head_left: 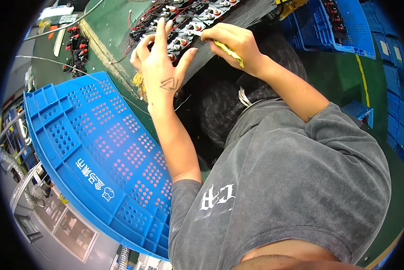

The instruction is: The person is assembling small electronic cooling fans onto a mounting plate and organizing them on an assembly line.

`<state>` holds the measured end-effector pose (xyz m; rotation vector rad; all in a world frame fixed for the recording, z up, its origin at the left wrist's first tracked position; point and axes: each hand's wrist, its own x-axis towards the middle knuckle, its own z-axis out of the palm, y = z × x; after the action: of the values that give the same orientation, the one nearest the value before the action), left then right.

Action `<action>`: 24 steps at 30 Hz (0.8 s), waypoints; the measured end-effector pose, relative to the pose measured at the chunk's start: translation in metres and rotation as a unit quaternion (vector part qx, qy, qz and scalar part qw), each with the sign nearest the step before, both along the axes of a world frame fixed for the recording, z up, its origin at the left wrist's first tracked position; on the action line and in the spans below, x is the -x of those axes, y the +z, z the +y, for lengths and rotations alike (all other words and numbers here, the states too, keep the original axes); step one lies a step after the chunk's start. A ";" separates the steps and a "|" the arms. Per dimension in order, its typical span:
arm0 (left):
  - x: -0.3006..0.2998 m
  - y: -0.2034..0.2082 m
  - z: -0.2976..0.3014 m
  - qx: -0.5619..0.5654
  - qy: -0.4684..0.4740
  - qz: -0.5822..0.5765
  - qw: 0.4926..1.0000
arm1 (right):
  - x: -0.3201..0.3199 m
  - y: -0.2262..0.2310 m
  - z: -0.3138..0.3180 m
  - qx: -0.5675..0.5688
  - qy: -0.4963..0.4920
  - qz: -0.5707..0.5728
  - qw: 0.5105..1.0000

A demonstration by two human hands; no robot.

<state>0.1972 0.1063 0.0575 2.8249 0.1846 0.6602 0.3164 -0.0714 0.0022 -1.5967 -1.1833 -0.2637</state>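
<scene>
Wired assemblies (196,29): rows of small units with metal terminals, red parts, and red and black leads; laid along the near edge of the surface (251,12), which has a worn grey border.

Right hand (235,42): fingers curled and closed on a yellow strip (229,53), its tail hanging below the fist; fingertips at the edge of the front row. Whether they also pinch a terminal plate: cannot be told.

Left hand (160,65): fingers spread, thumb held away, over the nearer end of the rows; no object visible in it. Hands apart from each other.

Handling note (judgement): best worked with the left hand steadying a unit by its body, fingers off the terminals; leads kept from snagging; strip's tail kept out of the row.

Large blue crate (114,155): left of the person, tilted, perforated face showing; reddish colour through many holes, its source unclear.

Blue crate (357,24): beyond the surface's right end; holds a black-and-red assembly (333,20).

Small blue container (363,112): on the green floor (339,83); contents not discernible.

Stacked blue crates (397,96): far right; contents hidden.

Loose black-and-red cluster (78,49): left of the surface.
</scene>
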 end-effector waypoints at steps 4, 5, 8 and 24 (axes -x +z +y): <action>-0.008 -0.001 -0.001 -0.002 -0.021 0.042 0.999 | -0.001 -0.008 0.006 -0.026 0.000 -0.002 1.000; -0.009 -0.003 -0.001 -0.005 -0.022 0.059 0.998 | -0.003 -0.009 0.006 -0.026 -0.002 -0.001 1.000; -0.011 -0.006 -0.006 0.001 -0.025 0.069 0.997 | -0.005 -0.011 0.005 -0.024 -0.015 0.001 1.000; -0.013 -0.004 -0.009 -0.002 -0.009 0.073 0.997 | 0.000 -0.011 0.007 -0.034 0.005 0.008 0.999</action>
<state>0.2098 0.0976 0.0533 2.8762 0.1832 0.4517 0.3167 -0.0642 -0.0086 -1.5307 -1.1579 -0.2805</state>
